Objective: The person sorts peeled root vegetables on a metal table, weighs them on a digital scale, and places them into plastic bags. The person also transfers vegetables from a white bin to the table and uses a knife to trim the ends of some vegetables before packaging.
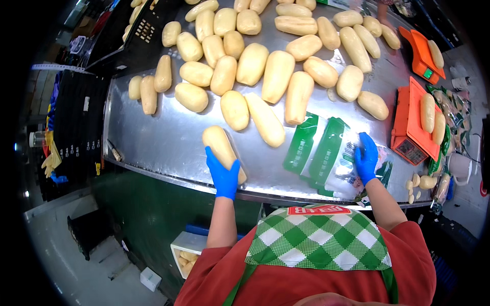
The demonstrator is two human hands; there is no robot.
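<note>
My left hand (224, 174), in a blue glove, grasps the lower part of a long, pale peeled root vegetable (219, 141) at the near edge of the metal table (153, 141). To the right, my right hand (366, 157), also gloved in blue, lies on flat, printed green-and-clear plastic bags (325, 153); whether its fingers pinch one cannot be told. Many similar peeled roots (278, 76) are spread over the table beyond both hands. One tapered root (265, 120) lies between the held one and the bags.
Two orange scales (409, 118), (423, 57) with roots on them stand at the right. Root pieces (427, 182) lie at the near right corner. A peeler-like tool (114, 151) rests at the left edge. Black crates (80, 114) are stacked at left. Another person's arm (382, 13) shows at the top.
</note>
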